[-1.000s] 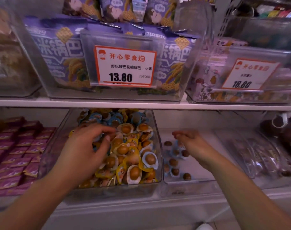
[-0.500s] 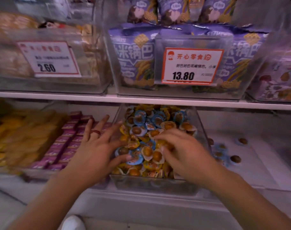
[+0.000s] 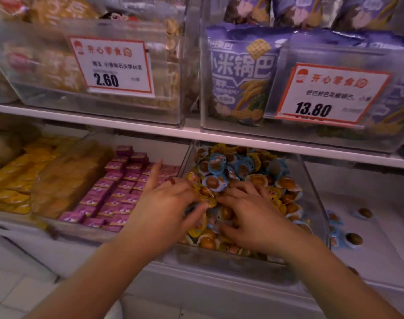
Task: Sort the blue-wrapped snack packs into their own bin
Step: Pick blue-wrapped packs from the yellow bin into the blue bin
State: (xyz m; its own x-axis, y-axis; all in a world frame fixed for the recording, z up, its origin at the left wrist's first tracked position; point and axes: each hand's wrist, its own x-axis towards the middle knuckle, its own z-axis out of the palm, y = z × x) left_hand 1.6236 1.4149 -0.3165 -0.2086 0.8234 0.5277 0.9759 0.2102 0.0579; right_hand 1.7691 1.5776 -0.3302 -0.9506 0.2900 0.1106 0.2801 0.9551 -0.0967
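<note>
A clear bin (image 3: 317, 203) on the lower shelf holds a heap of small round snack packs in blue, yellow and white wrappers. Several blue-wrapped packs (image 3: 241, 166) lie at its back. Both my hands are in this heap. My left hand (image 3: 166, 208) has one finger raised and the others bent down among the packs; whether it holds one does not show. My right hand (image 3: 254, 217) lies palm down with spread fingers on the pile. The neighbouring bin on the right (image 3: 385, 249) holds a few blue packs (image 3: 334, 240).
Left of the mixed bin sit pink boxes (image 3: 118, 194), then yellow packets (image 3: 12, 180). A white shelf board (image 3: 127, 130) runs just above the hands, carrying clear bins with price tags and purple snack bags (image 3: 240, 72).
My right hand came from the right bin into the mixed bin. The view shifted left and closer. Both hands now work the front of the heap, close together.
</note>
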